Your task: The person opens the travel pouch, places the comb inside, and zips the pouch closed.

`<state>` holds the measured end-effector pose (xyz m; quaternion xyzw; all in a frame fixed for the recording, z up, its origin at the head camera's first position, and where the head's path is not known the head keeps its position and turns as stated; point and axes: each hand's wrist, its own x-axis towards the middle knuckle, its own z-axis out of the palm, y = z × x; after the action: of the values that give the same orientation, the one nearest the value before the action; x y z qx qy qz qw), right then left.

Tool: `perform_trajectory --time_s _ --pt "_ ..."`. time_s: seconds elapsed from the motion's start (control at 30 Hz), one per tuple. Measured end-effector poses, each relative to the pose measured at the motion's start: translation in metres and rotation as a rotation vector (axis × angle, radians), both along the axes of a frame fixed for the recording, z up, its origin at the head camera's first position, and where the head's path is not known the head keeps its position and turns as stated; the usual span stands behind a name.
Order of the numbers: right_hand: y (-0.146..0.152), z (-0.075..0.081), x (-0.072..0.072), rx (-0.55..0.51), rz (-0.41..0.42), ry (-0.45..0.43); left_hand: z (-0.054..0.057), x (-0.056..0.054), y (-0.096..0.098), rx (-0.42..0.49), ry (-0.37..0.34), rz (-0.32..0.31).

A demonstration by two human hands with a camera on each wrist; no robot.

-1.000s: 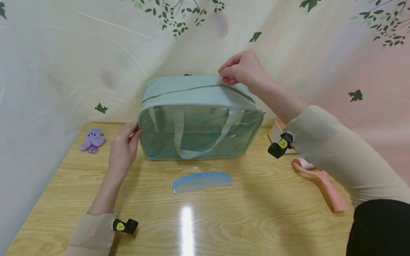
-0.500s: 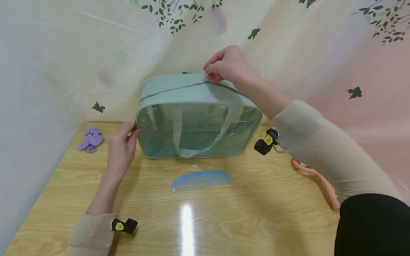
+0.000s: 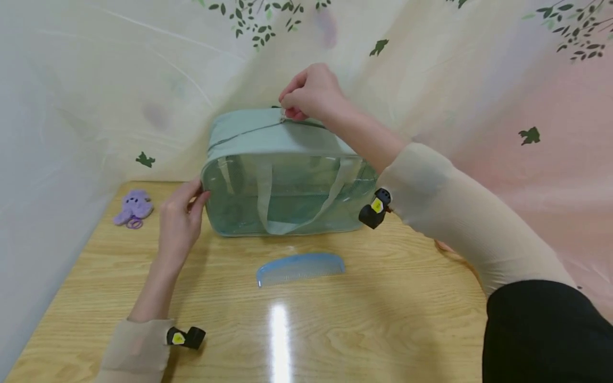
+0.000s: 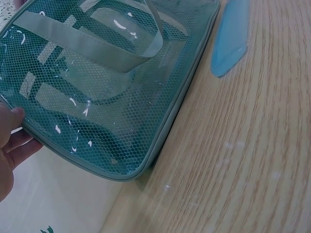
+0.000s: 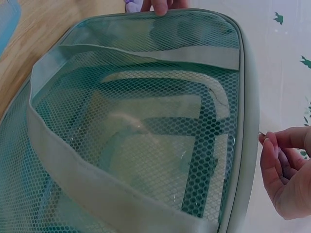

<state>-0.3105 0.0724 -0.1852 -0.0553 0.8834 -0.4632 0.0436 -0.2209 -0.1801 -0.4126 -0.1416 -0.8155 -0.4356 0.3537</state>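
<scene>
A mint-green toiletry bag [image 3: 287, 143] with a see-through mesh front and a pale strap handle [image 3: 282, 227] stands upright against the backdrop. My left hand [image 3: 182, 218] grips its left edge, thumb in front and fingers behind, as the left wrist view shows too. Above the bag, my right hand [image 3: 313, 94] pinches the zipper pull [image 3: 283, 118] between thumb and index finger, near the middle of the top seam. In the right wrist view the pull is mostly hidden by the fingertips. A light-blue comb [image 3: 300, 268] lies on the table in front of the bag.
A purple plush toy [image 3: 135, 206] with a purple ring lies left of the left hand. My right sleeve [image 3: 445, 197] hides most of a pink item [image 3: 444, 246] on the right. The wooden table [image 3: 335, 330] meets a leaf-patterned cloth [image 3: 182, 80] behind the bag.
My right hand has drawn the zipper pull leftward along the bag's top, from right of the middle to about its middle. My left hand keeps its hold on the edge.
</scene>
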Motion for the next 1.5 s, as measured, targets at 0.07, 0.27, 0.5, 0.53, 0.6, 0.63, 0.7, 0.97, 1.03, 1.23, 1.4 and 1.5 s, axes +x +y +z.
perform_trajectory --time_s 0.07,0.27,0.5,0.53,0.6,0.63,0.7,0.97,1.03,1.23,1.4,1.5 --pt "-0.005 0.000 0.000 0.000 0.009 0.009 0.000 0.000 0.000 -0.004 -0.001 0.001" --pt "-0.019 0.001 -0.002 0.013 0.048 0.012 0.000 -0.001 0.001 -0.003 -0.003 -0.005" --pt "-0.040 0.004 0.000 0.105 0.109 0.050 0.000 0.000 0.001 0.007 0.007 -0.002" --pt "-0.043 0.005 0.000 0.124 0.109 0.054 0.001 0.000 0.001 0.007 0.010 -0.002" --pt "-0.049 0.006 0.000 0.161 0.109 0.068 0.001 0.000 0.001 0.005 0.013 -0.001" --pt "-0.052 0.006 0.000 0.177 0.108 0.075 0.001 0.000 0.001 0.005 0.013 -0.002" --pt "-0.057 0.005 0.000 0.208 0.104 0.086 0.002 0.000 0.001 0.004 0.016 -0.003" --pt "-0.077 -0.003 -0.002 0.307 0.155 0.157 0.002 0.000 0.001 0.003 0.019 -0.007" --pt "-0.082 -0.005 -0.002 0.323 0.167 0.176 0.002 0.001 0.001 0.004 0.015 -0.005" --pt "-0.091 -0.009 -0.002 0.383 0.200 0.227 0.002 0.002 0.001 0.002 0.009 0.003" --pt "-0.092 -0.009 0.000 0.406 0.197 0.263 0.002 0.001 0.001 0.000 0.009 0.000" --pt "-0.092 -0.008 0.002 0.418 0.206 0.263 0.002 0.001 0.001 0.003 0.008 -0.001"
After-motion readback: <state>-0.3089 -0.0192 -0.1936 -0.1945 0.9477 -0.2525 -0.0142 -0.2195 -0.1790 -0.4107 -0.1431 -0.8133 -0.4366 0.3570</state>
